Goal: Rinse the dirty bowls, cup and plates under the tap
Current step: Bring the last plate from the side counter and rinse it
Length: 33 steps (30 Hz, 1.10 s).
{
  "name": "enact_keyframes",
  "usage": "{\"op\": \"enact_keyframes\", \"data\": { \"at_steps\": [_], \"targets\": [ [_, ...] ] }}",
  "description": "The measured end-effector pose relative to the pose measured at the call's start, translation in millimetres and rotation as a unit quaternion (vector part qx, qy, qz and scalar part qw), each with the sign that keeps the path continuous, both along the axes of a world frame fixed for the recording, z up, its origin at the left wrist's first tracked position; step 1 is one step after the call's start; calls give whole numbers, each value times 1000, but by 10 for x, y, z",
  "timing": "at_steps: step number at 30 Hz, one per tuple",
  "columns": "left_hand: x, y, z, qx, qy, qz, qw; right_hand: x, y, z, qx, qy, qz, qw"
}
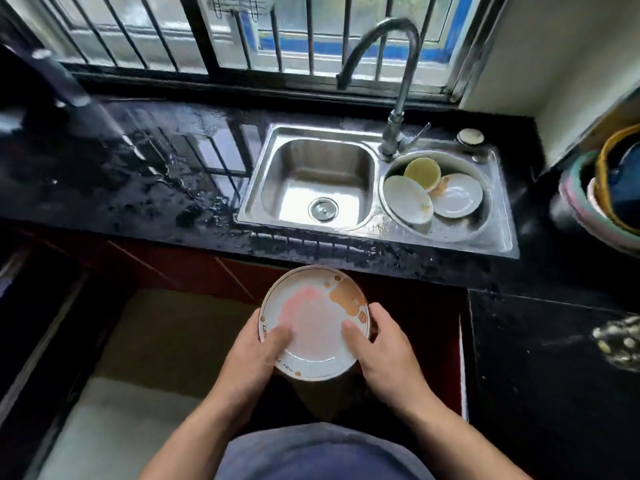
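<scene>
- Plate: white, with an orange-brown smear, a pink patch, small orange marks and dark lettering on the rim.
- Counter: glossy black, wet.
- Sink: silver steel.
- Sink dishes: two white plates, orange-stained; one yellow-green bowl.
- Tap: grey metal.
- Stacked bowls, right: pink, green, yellow, blue.
- Cabinet: dark red.

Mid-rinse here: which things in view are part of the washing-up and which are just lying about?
Job: stained plate held by left hand and right hand; tap; dirty dishes in the small basin; large basin.
Lying about: stacked tubs; window bars.
</scene>
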<state>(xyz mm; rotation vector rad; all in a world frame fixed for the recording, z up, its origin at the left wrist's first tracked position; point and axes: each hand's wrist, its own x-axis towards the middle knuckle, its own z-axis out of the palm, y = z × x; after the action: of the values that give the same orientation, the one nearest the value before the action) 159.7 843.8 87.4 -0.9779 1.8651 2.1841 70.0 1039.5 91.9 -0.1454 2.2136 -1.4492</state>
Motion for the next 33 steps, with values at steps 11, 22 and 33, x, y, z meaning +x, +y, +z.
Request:
{"op": "enact_keyframes", "data": {
  "at_steps": [11,22,33],
  "targets": [
    [-1754,-1082,-245,-35,6,24,999,-1938,-1036,42,28,-55,53,997],
    [-3185,-1849,-620,-44,-34,-28,998,-4545,-609,-239,82,-137,-296,942],
    [-3923,-1673,-822,-76,-90,0,993,-6048,-595,-1146,170,-182,-303,920]
  ]
}}
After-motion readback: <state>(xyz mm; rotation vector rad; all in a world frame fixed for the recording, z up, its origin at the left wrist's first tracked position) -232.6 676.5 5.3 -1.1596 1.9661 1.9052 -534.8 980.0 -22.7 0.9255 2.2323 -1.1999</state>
